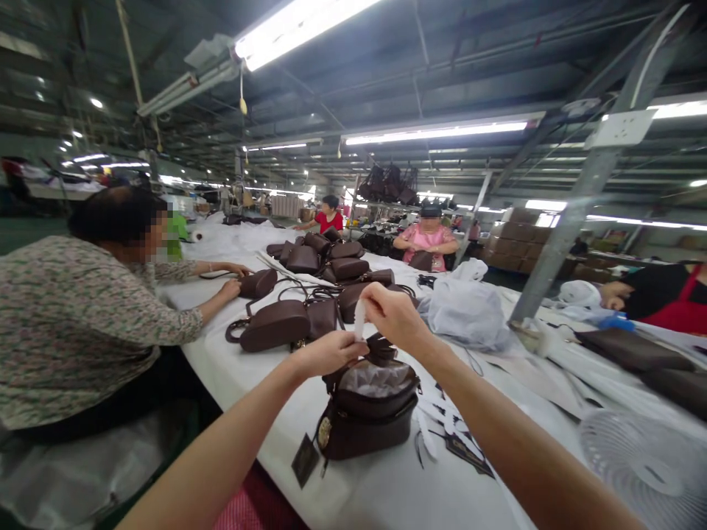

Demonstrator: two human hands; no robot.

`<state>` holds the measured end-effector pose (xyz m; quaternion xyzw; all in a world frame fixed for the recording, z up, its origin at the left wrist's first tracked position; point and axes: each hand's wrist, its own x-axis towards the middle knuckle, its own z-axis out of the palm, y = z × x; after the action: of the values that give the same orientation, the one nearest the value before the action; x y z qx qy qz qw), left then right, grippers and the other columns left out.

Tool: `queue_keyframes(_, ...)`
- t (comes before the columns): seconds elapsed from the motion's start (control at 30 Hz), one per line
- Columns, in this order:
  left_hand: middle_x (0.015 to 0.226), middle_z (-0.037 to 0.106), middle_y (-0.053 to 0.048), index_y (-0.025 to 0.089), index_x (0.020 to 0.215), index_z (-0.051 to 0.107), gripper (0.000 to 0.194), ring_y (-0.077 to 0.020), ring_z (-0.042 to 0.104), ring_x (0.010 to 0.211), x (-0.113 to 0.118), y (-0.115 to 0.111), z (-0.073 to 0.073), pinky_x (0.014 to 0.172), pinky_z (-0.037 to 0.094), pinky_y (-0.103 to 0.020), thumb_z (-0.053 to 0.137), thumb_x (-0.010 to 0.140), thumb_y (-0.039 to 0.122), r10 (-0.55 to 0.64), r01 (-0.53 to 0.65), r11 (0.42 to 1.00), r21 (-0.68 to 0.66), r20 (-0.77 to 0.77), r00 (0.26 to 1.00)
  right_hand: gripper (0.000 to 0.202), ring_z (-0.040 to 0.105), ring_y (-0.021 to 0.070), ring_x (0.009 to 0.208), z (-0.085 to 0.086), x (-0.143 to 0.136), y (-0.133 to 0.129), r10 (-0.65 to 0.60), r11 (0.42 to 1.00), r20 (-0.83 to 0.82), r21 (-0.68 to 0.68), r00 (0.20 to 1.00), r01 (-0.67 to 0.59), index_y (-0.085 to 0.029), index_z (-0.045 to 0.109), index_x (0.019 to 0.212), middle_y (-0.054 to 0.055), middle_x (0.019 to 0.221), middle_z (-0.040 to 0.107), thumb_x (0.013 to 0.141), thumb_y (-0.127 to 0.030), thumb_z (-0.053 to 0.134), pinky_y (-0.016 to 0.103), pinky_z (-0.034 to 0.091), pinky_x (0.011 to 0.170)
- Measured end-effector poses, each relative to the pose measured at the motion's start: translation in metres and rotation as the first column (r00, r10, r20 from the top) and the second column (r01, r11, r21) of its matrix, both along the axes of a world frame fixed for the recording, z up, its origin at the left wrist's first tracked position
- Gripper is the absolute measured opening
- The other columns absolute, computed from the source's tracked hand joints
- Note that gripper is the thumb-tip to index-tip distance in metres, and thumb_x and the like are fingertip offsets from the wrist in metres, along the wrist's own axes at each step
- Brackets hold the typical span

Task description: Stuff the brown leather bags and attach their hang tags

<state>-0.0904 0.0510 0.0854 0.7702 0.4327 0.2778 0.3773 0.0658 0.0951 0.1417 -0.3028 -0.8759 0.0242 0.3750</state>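
Observation:
A dark brown bag (367, 423) stands upright on the white table in front of me, its top open and white stuffing (381, 379) showing inside. A dark tag (305, 460) hangs at its left side. Above the bag, my right hand (389, 313) pinches the upper part of a thin white strip (359, 319). My left hand (334, 352) has its fingers closed on the strip's lower end, close to the bag's dark handle (381, 347).
Brown bags (276, 324) are heaped beyond my hands. At the left a person (93, 309) handles one. White plastic (461, 309), a metal post (574, 184), loose white strips with dark tags (464, 449) and a fan (646, 467) are to the right.

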Motion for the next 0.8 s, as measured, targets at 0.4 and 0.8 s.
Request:
queue_keyframes(0.4, 0.076, 0.054, 0.002, 0.015, 0.092, 0.052, 0.017, -0.0106, 0.051, 0.068, -0.011, 0.002, 0.002, 0.065, 0.041, -0.023, 0.055, 0.084, 0.030, 0.001, -0.025, 0.998, 0.063, 0.361, 0.932, 0.026, 0.058, 0.0119, 0.048, 0.003, 0.029, -0.003, 0.375, 0.668, 0.368, -0.744, 0.851, 0.027, -0.019, 0.057, 0.100, -0.005, 0.067, 0.060, 0.075, -0.024, 0.058, 0.020, 0.044, 0.046)
queue_keyframes(0.8, 0.096, 0.066, -0.010, 0.015, 0.102, 0.062, 0.026, -0.0284, 0.059, 0.094, 0.054, -0.049, -0.079, 0.088, 0.047, -0.047, 0.063, 0.076, 0.015, 0.453, -0.108, 0.789, 0.604, -0.453, 0.768, 0.008, 0.042, 0.0045, 0.040, 0.005, 0.042, 0.006, 0.379, 0.416, 0.240, -0.907, 0.894, 0.067, -0.018, 0.051, 0.073, -0.008, 0.052, 0.050, 0.077, -0.024, 0.056, 0.013, 0.032, 0.036)
